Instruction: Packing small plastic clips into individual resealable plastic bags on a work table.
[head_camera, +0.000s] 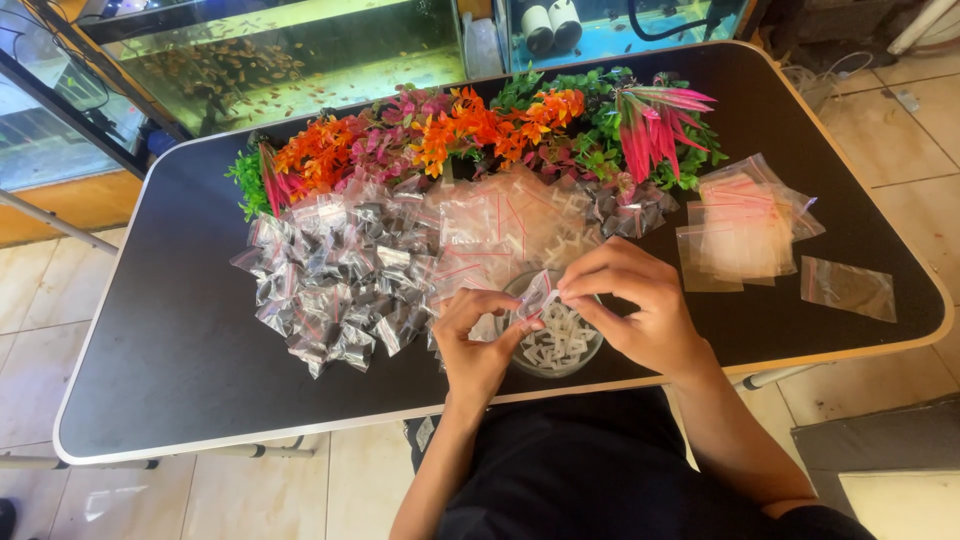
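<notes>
My left hand (478, 340) and my right hand (628, 300) meet over a round glass bowl (585, 360) near the table's front edge. Together they pinch a small clear zip bag (534, 295) between their fingertips, just above the bowl. The bowl holds several small white plastic pieces (557, 340). To the left of my hands lies a heap of filled small bags with dark contents (335, 280). A flat stack of empty clear zip bags (745, 228) lies to the right.
A row of orange, pink and green artificial plants (470, 130) runs along the back of the black table (180, 340). One single bag (848, 287) lies at the right edge. Aquariums (270, 60) stand behind the table. Tiled floor surrounds it.
</notes>
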